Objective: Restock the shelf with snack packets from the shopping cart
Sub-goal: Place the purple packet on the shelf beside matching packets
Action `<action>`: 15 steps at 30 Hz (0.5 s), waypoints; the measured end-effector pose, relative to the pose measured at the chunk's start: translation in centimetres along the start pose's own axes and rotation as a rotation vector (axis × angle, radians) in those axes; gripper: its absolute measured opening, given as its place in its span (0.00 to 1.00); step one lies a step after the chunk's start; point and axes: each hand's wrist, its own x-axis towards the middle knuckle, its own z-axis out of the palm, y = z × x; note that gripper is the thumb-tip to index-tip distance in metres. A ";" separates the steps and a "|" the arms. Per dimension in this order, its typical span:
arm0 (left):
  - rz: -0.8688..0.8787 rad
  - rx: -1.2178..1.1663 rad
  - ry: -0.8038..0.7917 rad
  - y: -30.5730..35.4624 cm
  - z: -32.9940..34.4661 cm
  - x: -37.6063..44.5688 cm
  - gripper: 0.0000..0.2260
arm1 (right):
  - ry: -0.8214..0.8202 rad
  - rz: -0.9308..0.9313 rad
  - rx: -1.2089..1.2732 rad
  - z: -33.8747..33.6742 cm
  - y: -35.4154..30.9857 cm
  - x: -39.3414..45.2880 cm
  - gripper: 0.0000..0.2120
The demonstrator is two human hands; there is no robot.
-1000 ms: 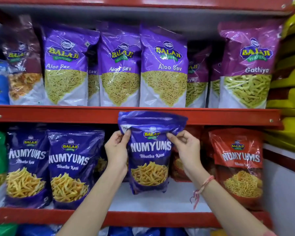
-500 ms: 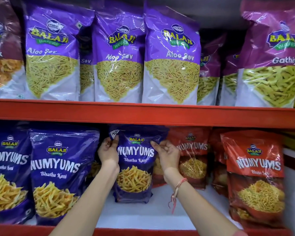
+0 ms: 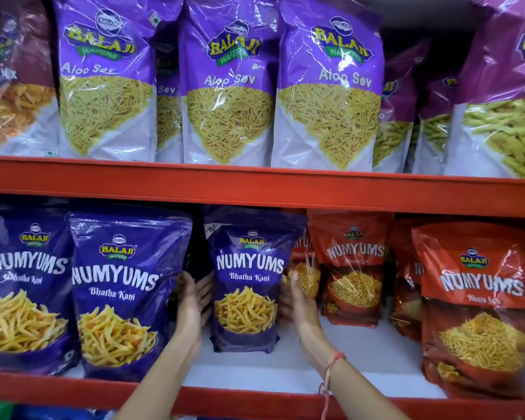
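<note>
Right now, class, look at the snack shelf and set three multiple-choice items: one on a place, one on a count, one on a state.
1. Where does the blue Numyums packet between the hands stand?
A. upper shelf
B. lower shelf
C. cart

2. How many front-row Aloo Sev packets show their full name?
A. one
B. three
C. five

3. How are the hands placed?
A. flat against the packet's sides
B. pinching its top
C. resting on the shelf edge

Answers: 1 B, its base sits on the white lower shelf. 2 B, three purple fronts read Aloo Sev. 3 A, the left hand and right hand flank it with open palms.
</note>
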 end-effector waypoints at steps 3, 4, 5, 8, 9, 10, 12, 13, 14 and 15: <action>-0.046 0.033 -0.007 -0.6 -0.6 -1.3 0.32 | -0.040 0.095 -0.016 -0.3 1.4 -0.5 0.26; -0.039 0.048 -0.013 -0.6 -0.7 -1.7 0.32 | -0.046 0.085 -0.016 -0.3 1.5 -0.8 0.25; -0.027 0.062 -0.016 -0.5 -0.8 -2.3 0.31 | -0.059 0.082 -0.017 -0.5 1.6 -1.0 0.22; 0.012 0.094 -0.014 -0.2 -0.9 -4.0 0.28 | -0.114 0.079 -0.046 -1.3 1.8 -1.9 0.18; 0.019 0.098 -0.009 -0.1 -1.1 -4.5 0.28 | -0.132 0.074 -0.052 -1.5 2.0 -2.2 0.17; 0.021 0.102 -0.004 0.0 -1.3 -5.1 0.27 | -0.145 0.066 -0.059 -1.7 1.9 -2.9 0.16; 0.032 0.105 -0.006 0.2 -1.5 -6.4 0.27 | -0.158 0.055 -0.093 -2.1 1.9 -4.0 0.15; 0.035 0.104 -0.010 0.2 -1.7 -7.1 0.27 | -0.166 0.060 -0.102 -2.4 2.0 -4.6 0.15; 0.039 0.104 -0.012 0.3 -1.8 -7.8 0.26 | -0.177 0.064 -0.104 -2.5 2.0 -5.2 0.15; 0.044 0.104 -0.014 0.4 -2.0 -8.4 0.26 | -0.187 0.067 -0.116 -2.6 2.0 -5.8 0.14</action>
